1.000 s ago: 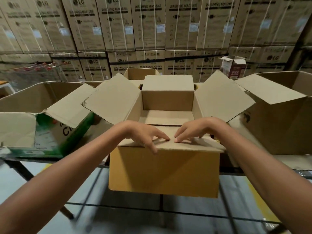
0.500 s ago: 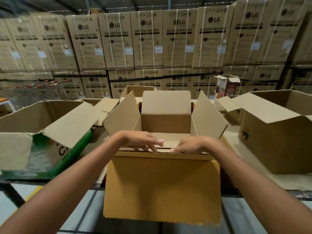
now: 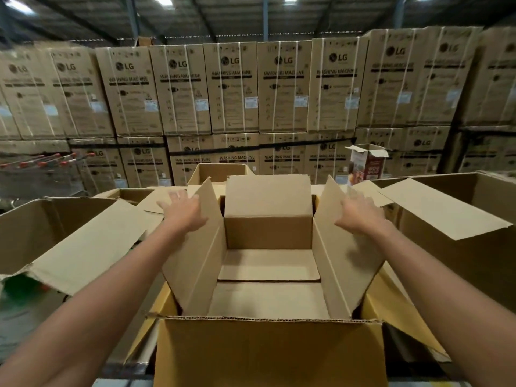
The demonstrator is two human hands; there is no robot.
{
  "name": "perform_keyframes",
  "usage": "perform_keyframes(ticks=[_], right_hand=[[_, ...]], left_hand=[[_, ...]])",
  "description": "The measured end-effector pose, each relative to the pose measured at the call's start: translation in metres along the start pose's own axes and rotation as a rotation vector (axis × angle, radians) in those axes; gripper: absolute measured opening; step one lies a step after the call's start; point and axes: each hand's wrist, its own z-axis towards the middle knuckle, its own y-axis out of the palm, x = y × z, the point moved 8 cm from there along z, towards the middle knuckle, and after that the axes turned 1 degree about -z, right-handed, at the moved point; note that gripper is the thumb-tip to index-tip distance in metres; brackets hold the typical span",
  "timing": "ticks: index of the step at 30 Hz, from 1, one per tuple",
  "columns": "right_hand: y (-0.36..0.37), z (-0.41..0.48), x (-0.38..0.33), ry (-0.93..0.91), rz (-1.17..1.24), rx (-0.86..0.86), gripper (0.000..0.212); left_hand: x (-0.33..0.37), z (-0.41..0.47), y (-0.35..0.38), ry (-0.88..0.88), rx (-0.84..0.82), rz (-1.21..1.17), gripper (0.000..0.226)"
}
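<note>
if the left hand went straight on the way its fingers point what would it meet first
Likely the flat cardboard sheet just beyond the left hand; depth is unclear, so it might pass over it.

Both hands [image 3: 184, 213] [image 3: 358, 216] outstretched, fingers splayed

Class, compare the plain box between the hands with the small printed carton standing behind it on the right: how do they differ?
The plain box is bare brown; the printed carton is dark red with pictures. The plain box is wide; the printed carton is narrow and tall. The left hand and right hand are at the plain box's sides; no hand is near the printed carton. Both stand open-topped.
</note>
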Motion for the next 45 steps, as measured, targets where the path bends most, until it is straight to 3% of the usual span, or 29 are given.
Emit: perform_keyframes(ticks=[6, 10, 12, 15, 18, 23, 27, 32, 36, 41, 43, 45], right_hand=[[0.030, 0.035, 0.024, 0.017, 0.006, -0.126, 0.041], [0.023, 0.052, -0.018, -0.059, -0.053, -0.121, 0.060], [0.020, 0.041, -0.055, -0.160, -0.029, -0.101, 0.062], [0.025, -0.006, -0.116, -0.449, 0.252, -0.241, 0.059], [0.045, -0.063, -0.148, -0.621, 0.255, -0.452, 0.056], [0.102, -0.131, -0.153, -0.635, 0.007, -0.911, 0.052], [0.097, -0.154, -0.145, -0.630, 0.030, -0.934, 0.051], [0.061, -0.184, -0.156, -0.740, 0.070, -0.753, 0.057], [0.041, -0.213, -0.164, -0.747, 0.153, -0.630, 0.059], [0.034, -0.247, -0.184, -0.744, 0.090, -0.325, 0.051], [0.029, -0.261, -0.201, -0.781, 0.184, -0.191, 0.054], [0.023, -0.282, -0.227, -0.860, 0.312, -0.023, 0.060]], left_hand=[[-0.033, 0.034, 0.046, 0.007, -0.035, 0.124, 0.056], [0.000, 0.048, 0.031, 0.102, -0.088, 0.182, 0.067], [0.025, 0.039, 0.024, 0.204, -0.132, 0.095, 0.069], [0.068, -0.005, 0.024, 0.438, -0.377, -0.205, 0.070], [0.096, -0.072, 0.034, 0.608, -0.669, -0.415, 0.069], [0.103, -0.141, 0.092, 0.649, -0.927, -0.200, 0.062], [0.091, -0.171, 0.101, 0.597, -1.048, -0.196, 0.059], [0.080, -0.198, 0.058, 0.611, -0.918, -0.265, 0.051], [0.055, -0.221, 0.030, 0.537, -0.640, -0.345, 0.038], [0.006, -0.258, 0.018, 0.337, -0.201, -0.274, 0.067], [-0.014, -0.273, 0.019, 0.269, -0.066, -0.209, 0.074], [-0.042, -0.292, 0.023, 0.227, 0.034, -0.294, 0.076]])
